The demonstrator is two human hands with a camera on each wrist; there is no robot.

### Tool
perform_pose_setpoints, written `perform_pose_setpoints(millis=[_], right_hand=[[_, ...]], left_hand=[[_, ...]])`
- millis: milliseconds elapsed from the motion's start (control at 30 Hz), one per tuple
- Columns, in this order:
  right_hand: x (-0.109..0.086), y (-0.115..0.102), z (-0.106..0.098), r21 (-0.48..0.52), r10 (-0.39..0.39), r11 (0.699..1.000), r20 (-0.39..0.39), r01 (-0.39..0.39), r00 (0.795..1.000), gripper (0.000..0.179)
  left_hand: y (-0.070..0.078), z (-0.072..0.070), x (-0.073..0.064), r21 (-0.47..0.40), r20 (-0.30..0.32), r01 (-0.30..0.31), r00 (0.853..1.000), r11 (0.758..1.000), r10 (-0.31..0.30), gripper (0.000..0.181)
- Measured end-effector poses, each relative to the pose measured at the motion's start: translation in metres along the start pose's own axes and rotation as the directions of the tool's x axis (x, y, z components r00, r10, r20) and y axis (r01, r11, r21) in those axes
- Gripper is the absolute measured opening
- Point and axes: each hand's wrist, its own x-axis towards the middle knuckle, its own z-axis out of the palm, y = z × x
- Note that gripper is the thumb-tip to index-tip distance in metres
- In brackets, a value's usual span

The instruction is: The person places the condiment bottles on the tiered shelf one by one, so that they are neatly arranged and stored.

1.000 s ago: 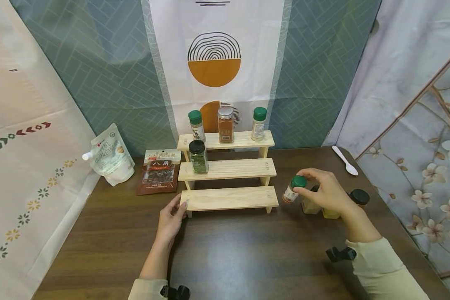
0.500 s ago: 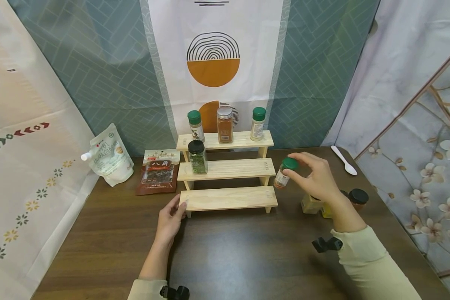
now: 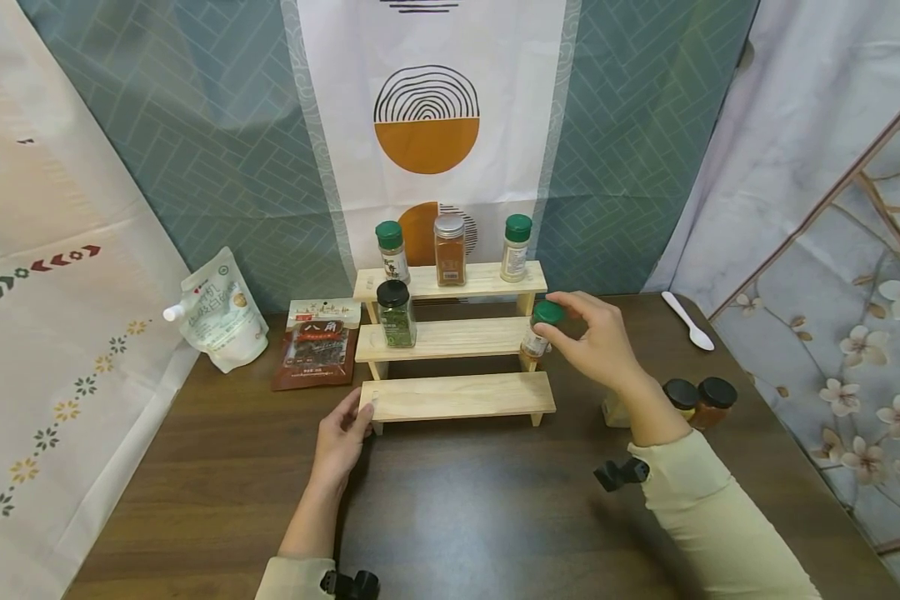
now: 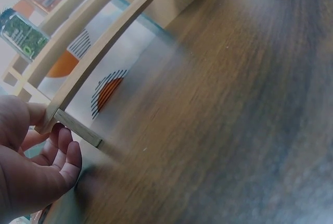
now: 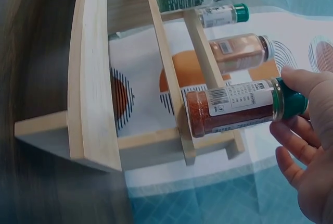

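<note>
The right hand pinches the green lid of a small clear jar of red-brown powder between thumb and fingertips, its base at the right end of the pale wooden middle shelf; whether base and board touch, I cannot tell. The left hand grips the left end of the pale wooden lowest shelf, a good brace to hold on to, since a knock at one end could shift the light-looking rack. The jar leans a little, lid to the right, so it seems best to bring it upright and well in from the board's end before the fingers loosen. The square, black-capped jar of green herbs stands at the left end of that shelf, leaving ample room between. Above, on the far top shelf, the green-lidded, white-labelled jar stands at the right, near the right hand; a low, slow approach from the near side should keep the knuckles off it.
</note>
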Motion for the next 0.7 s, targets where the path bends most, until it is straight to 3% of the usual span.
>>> perform_pose_setpoints(millis=[333, 700], right_hand=[[0.016, -0.007, 0.020, 0.034, 0.013, 0.999, 0.014, -0.014, 1.000, 0.038], [0.036, -0.018, 0.047, 0.091, 0.020, 0.996, 0.050, -0.025, 0.999, 0.046]], left_hand=[[0.000, -0.001, 0.001, 0.004, 0.006, 0.011, 1.000, 1.000, -0.011, 0.048], [0.004, -0.001, -0.001, -0.017, 0.014, 0.015, 1.000, 1.000, -0.014, 0.050]])
